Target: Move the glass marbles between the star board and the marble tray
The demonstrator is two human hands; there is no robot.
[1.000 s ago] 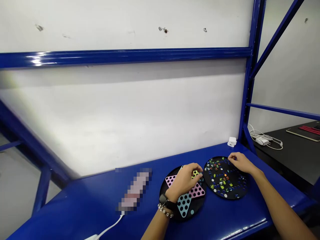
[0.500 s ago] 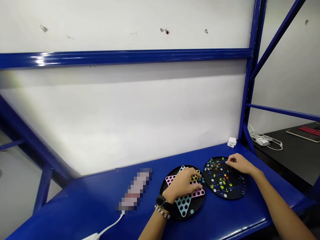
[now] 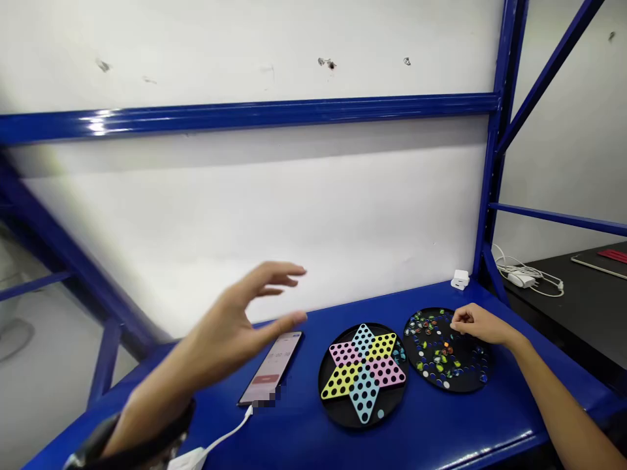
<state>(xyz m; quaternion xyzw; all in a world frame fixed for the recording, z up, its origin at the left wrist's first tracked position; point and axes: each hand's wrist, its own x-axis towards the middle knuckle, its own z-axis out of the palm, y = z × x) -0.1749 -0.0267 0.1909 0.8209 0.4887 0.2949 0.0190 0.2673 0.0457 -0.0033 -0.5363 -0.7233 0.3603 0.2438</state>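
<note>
A: What could go wrong on the blue counter (image 3: 441, 431), beside the star board (image 3: 363, 373)?

B: The marbles (image 3: 437, 353) might scatter if the right hand (image 3: 482, 324), fingers pinched over the marble tray (image 3: 473, 382) at lower right, jogs it. Whether they grip one, I cannot tell.

A: The left hand (image 3: 235, 326)?

B: Open, fingers spread, hovering above the phone (image 3: 272, 367) at centre left.

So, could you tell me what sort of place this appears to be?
Probably an indoor workstation or storeroom bench: a blue steel rack shelf against a white wall, a star-shaped game board and a tray of marbles on it, and a black desk with cables alongside.
</note>
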